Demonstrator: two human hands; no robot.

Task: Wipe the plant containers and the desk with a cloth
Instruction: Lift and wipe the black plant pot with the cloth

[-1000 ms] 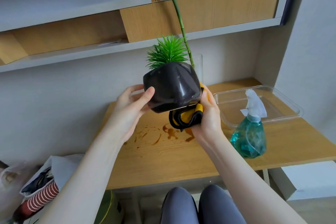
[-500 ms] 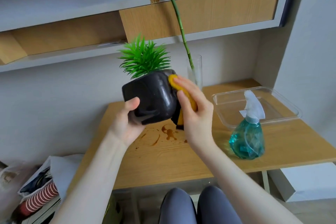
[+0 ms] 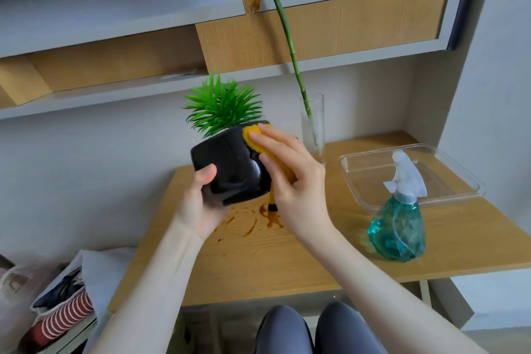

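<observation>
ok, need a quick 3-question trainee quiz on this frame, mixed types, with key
1. True or false: the black pot stands on the desk.
2. What is the right hand pressing on the pot?
A. sprayer
B. yellow cloth
C. tray
3. Fill in: the brown stains lie on the desk right below the ____.

Key
1. False. The left hand holds it tilted above the desk.
2. B. The cloth sits under the fingers, against the pot's upper side; the sprayer and tray stand untouched to the right.
3. pot
</observation>
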